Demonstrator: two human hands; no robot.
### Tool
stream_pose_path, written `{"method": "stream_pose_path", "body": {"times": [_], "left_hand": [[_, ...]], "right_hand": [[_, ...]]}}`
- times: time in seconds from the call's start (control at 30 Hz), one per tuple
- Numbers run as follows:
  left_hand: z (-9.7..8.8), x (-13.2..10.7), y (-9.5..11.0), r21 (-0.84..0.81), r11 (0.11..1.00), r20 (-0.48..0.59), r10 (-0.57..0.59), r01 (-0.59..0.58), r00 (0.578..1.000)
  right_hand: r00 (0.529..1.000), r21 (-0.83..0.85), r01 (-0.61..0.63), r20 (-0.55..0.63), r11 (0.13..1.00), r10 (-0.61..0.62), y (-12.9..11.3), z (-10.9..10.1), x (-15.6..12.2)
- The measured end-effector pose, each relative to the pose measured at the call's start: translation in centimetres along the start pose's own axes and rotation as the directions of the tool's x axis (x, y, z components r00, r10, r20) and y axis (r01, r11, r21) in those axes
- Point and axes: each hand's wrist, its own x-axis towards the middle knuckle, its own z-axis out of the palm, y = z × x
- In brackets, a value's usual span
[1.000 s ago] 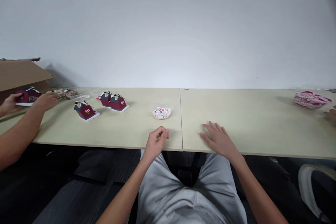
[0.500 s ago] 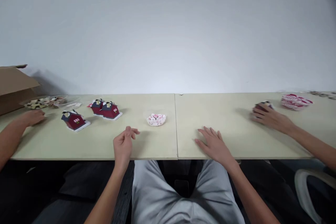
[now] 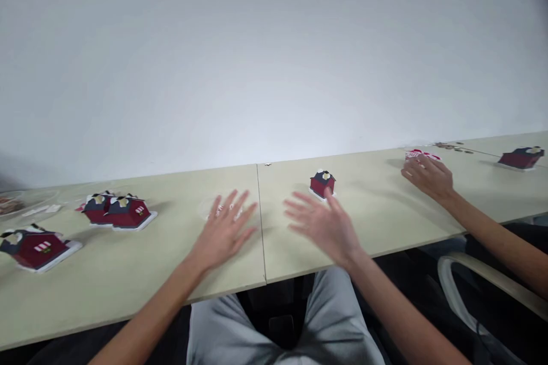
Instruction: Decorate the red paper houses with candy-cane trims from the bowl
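Both my hands are spread open above the pale table, blurred and holding nothing. My left hand [image 3: 223, 232] is partly in front of a small white dish of red-and-white candy [image 3: 221, 210]. My right hand [image 3: 323, 226] is just short of a small red paper house with a dark roof [image 3: 322, 184] on a white base. To the left stand several more red houses, including a pair [image 3: 117, 211] and a nearer one [image 3: 36, 248]. Another red house [image 3: 521, 158] sits at the far right.
A co-worker's hand [image 3: 428, 177] rests by a bowl of red-and-white wrappers [image 3: 422, 155], with brown bits [image 3: 454, 147] beyond it. A clear tray [image 3: 8, 204] sits at the left edge. A white wall [image 3: 274, 57] backs the table, and a chair [image 3: 471, 279] stands at lower right.
The view has tilted and shifted left, and the box has left the frame. My hands have risen and spread, my left moving over the dish. Two more red houses show on the right.
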Motion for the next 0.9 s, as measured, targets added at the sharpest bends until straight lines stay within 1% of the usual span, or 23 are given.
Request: {"method": "stream_pose_path", "body": {"times": [0.03, 0.07, 0.1, 0.13, 0.17, 0.2, 0.23, 0.27, 0.3, 0.33, 0.37, 0.4, 0.47, 0.6, 0.73, 0.83, 0.9], "left_hand": [[-0.6, 0.0, -2.3, -0.013, 0.992, 0.007, -0.128, 0.128, 0.992], [-1.1, 0.2, -4.2, -0.030, 0.970, 0.025, -0.241, 0.241, 0.970], [-1.4, 0.6, -5.8, -0.037, 0.941, 0.087, -0.332, 0.336, 0.939], [-1.5, 1.1, -7.1, -0.028, 0.914, 0.191, -0.393, 0.406, 0.899], [-1.4, 1.9, -8.1, -0.006, 0.894, 0.316, -0.424, 0.449, 0.849], [-1.1, 2.7, -8.9, 0.031, 0.880, 0.447, -0.436, 0.473, 0.781], [-0.6, 3.5, -9.4, 0.072, 0.874, 0.559, -0.434, 0.480, 0.706], [0.0, 4.3, -9.9, 0.109, 0.872, 0.640, -0.429, 0.478, 0.638], [0.5, 4.9, -10.2, 0.139, 0.870, 0.690, -0.427, 0.472, 0.585], [1.1, 5.4, -10.4, 0.158, 0.871, 0.716, -0.426, 0.466, 0.553], [1.6, 5.7, -10.6, 0.168, 0.873, 0.726, -0.424, 0.458, 0.541], [2.0, 5.9, -10.8, 0.171, 0.875, 0.728, -0.422, 0.453, 0.540], [2.5, 5.9, -10.9, 0.170, 0.881, 0.726, -0.415, 0.442, 0.548], [2.4, 5.4, -10.7, 0.154, 0.885, 0.722, -0.405, 0.440, 0.562], [1.7, 5.3, -10.3, 0.147, 0.880, 0.705, -0.413, 0.451, 0.577], [0.8, 5.4, -10.1, 0.171, 0.876, 0.680, -0.437, 0.452, 0.589], [-0.1, 5.7, -9.9, 0.194, 0.868, 0.619, -0.470, 0.458, 0.629]], "right_hand": [[0.999, -0.005, -0.013, -0.036, 1.000, 0.013, 1.0, 1.6, 0.5], [0.997, -0.011, -0.029, -0.074, 1.000, 0.028, 1.9, 3.4, 1.0], [0.992, -0.017, -0.047, -0.115, 0.999, 0.044, 2.7, 5.3, 1.5], [0.978, -0.028, -0.076, -0.199, 0.997, 0.069, 3.4, 7.0, 2.0], [0.948, -0.044, -0.126, -0.301, 0.991, 0.107, 4.1, 8.3, 2.6], [0.949, -0.052, -0.163, -0.282, 0.985, 0.142, 4.8, 9.2, 3.3], [0.960, -0.047, -0.190, -0.216, 0.981, 0.176, 5.4, 9.7, 4.0], [0.970, -0.038, -0.210, -0.135, 0.977, 0.203, 6.0, 10.0, 4.7], [0.975, -0.018, -0.218, -0.043, 0.976, 0.217, 6.4, 10.1, 5.2], [0.975, 0.010, -0.218, 0.036, 0.976, 0.217, 6.8, 10.1, 5.6], [0.974, 0.036, -0.211, 0.097, 0.977, 0.206, 7.0, 10.2, 5.8], [0.973, 0.056, -0.196, 0.138, 0.979, 0.187, 7.1, 10.4, 5.8], [0.975, 0.060, -0.154, 0.170, 0.986, 0.142, 6.8, 10.8, 5.2], [0.986, -0.087, -0.076, 0.139, 0.993, 0.087, 5.0, 11.4, 3.3], [0.987, -0.268, -0.052, 0.134, 0.962, 0.091, 2.8, 11.3, 1.5], [0.988, -0.307, -0.077, 0.101, 0.948, 0.113, 1.8, 11.6, 0.2], [0.992, -0.275, -0.074, 0.081, 0.959, 0.100, 1.5, 12.0, -0.5]]}}
